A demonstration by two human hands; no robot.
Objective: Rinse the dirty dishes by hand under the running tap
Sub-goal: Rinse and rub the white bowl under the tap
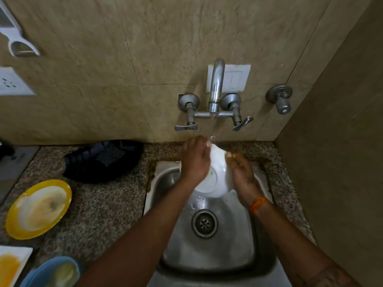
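A white bowl [216,175] is held tilted over the steel sink [232,251], its underside facing me. Water runs from the chrome tap [215,90] onto the bowl's far rim. My left hand [194,160] lies over the bowl's left side, slightly blurred. My right hand [242,177] grips its right edge, thumb on the rim. A dirty yellow plate [39,208] lies on the counter at the left. A stained white square plate [12,264] and a blue bowl [51,272] with residue sit at the bottom left.
A black tray [103,160] holding a dark scrub pad rests on the granite counter behind the yellow plate. Two lever handles flank the tap, and a separate valve [280,98] sits on the wall to the right. A wall closes off the right side.
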